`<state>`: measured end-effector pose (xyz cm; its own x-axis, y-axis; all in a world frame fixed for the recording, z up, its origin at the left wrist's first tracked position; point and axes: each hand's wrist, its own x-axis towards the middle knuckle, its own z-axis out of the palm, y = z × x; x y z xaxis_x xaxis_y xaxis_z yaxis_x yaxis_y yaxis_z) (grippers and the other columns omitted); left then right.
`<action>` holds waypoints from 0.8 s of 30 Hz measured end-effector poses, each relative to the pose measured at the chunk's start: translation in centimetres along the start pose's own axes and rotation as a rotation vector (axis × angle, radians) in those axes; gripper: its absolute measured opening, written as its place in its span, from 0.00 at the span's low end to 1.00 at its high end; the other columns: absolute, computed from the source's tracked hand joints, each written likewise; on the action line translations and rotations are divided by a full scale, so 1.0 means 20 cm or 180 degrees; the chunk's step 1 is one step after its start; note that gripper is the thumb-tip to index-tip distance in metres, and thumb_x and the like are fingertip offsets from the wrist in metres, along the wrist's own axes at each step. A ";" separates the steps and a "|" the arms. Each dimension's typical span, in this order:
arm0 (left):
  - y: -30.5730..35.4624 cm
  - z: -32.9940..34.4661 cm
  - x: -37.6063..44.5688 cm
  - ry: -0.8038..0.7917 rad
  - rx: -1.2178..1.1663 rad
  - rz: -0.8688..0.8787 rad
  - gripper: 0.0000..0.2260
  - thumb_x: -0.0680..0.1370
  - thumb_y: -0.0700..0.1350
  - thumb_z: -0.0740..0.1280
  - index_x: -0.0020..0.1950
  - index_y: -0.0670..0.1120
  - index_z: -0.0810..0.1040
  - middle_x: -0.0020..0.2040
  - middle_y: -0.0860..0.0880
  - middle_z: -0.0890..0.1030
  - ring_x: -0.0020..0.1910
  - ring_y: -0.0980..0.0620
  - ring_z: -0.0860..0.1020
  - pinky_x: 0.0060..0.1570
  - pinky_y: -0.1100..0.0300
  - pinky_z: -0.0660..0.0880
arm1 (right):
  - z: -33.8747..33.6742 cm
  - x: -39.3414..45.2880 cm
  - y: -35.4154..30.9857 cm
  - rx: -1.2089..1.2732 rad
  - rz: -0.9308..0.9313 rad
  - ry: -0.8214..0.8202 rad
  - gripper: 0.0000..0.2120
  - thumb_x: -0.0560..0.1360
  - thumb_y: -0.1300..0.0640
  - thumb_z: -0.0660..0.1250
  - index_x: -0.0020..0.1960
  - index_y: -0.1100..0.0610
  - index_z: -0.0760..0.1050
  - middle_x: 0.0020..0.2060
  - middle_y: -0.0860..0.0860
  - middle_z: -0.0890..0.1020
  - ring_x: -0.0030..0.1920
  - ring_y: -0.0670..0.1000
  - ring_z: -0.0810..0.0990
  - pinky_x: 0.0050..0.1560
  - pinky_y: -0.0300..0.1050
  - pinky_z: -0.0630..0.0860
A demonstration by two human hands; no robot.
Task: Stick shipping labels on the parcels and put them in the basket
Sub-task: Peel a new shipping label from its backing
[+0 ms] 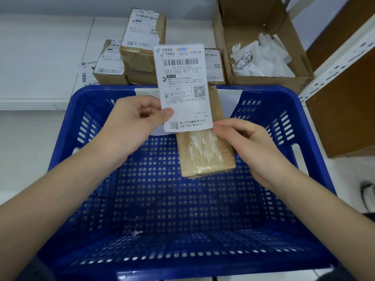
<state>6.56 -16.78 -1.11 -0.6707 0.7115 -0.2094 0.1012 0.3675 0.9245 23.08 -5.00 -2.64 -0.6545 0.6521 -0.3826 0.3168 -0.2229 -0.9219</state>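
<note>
label point(183, 86) before parcel point(205, 147); both above basket point(304, 110); boxes point(142, 51) behind

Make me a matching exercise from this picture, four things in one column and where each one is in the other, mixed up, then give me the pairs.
Things
1. shipping label
2. brown parcel
3. crumpled paper scraps
4. labelled parcels

Places
A. inside the open cardboard box
B. stacked behind the blue basket
C. pinched in the left hand
D. held over the basket by the right hand

Pairs: 1-C, 2-D, 3-A, 4-B
</note>
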 end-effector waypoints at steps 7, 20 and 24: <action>0.00 0.01 0.00 -0.0043 0.0017 -0.0012 0.04 0.77 0.41 0.68 0.50 0.44 0.82 0.43 0.50 0.83 0.27 0.67 0.75 0.28 0.78 0.65 | 0.01 0.00 0.01 -0.0195 -0.0059 -0.0084 0.05 0.75 0.57 0.68 0.47 0.51 0.83 0.47 0.48 0.84 0.46 0.46 0.82 0.48 0.40 0.80; -0.02 0.00 0.01 0.0008 0.0096 0.0017 0.03 0.77 0.42 0.69 0.46 0.50 0.82 0.40 0.54 0.83 0.33 0.67 0.77 0.30 0.77 0.66 | 0.01 0.00 -0.01 -0.0033 -0.0098 -0.0027 0.08 0.75 0.58 0.66 0.44 0.50 0.83 0.45 0.45 0.84 0.46 0.40 0.81 0.43 0.29 0.75; -0.01 0.01 0.00 -0.0012 0.0121 0.0028 0.04 0.77 0.42 0.69 0.45 0.50 0.81 0.40 0.54 0.83 0.33 0.68 0.77 0.30 0.77 0.66 | 0.00 -0.01 -0.01 0.0030 -0.0102 -0.0040 0.07 0.75 0.59 0.67 0.45 0.51 0.83 0.45 0.45 0.85 0.44 0.40 0.82 0.41 0.30 0.75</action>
<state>6.65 -16.71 -1.47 -0.6670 0.7170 -0.2024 0.1350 0.3835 0.9136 23.08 -5.10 -2.47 -0.6727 0.6500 -0.3535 0.2891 -0.2089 -0.9342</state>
